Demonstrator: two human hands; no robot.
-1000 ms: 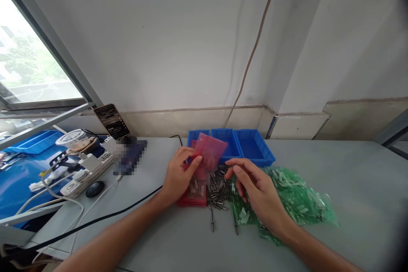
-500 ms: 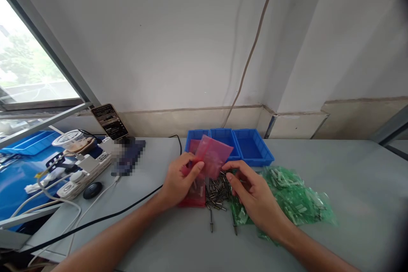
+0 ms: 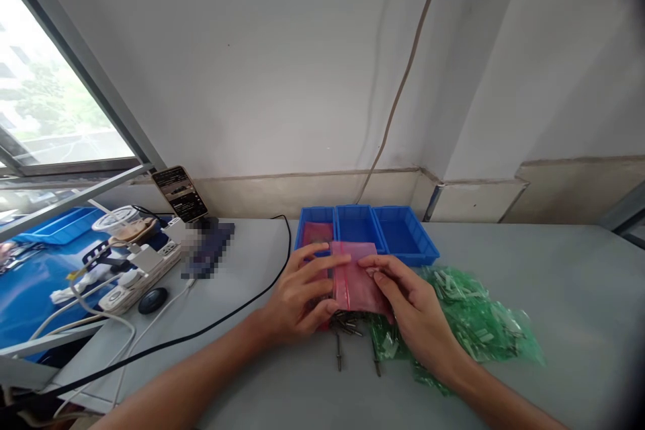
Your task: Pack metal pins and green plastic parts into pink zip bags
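Observation:
A pink zip bag is spread out flat over the middle of the table. My right hand pinches its right side between thumb and fingers. At the bag's left end, close to the zip strip, my left hand has its fingers spread apart, with the tips touching the edge. Below the bag lie several metal rivets, partly covered by it. Two single rivets lie nearer to me, one of them a long-stemmed rivet. More pink bag material shows behind my left fingers.
Three joined blue bins stand behind my hands; a pink bag is in the left one. Green plastic bags with pale pieces lie right. Leftward are a black cable, a mouse, a power strip and a propped phone.
The pink bag has come down and to the right and is turned flat. My right hand has taken hold of its right side, while my left fingers have loosened from a pinch and spread.

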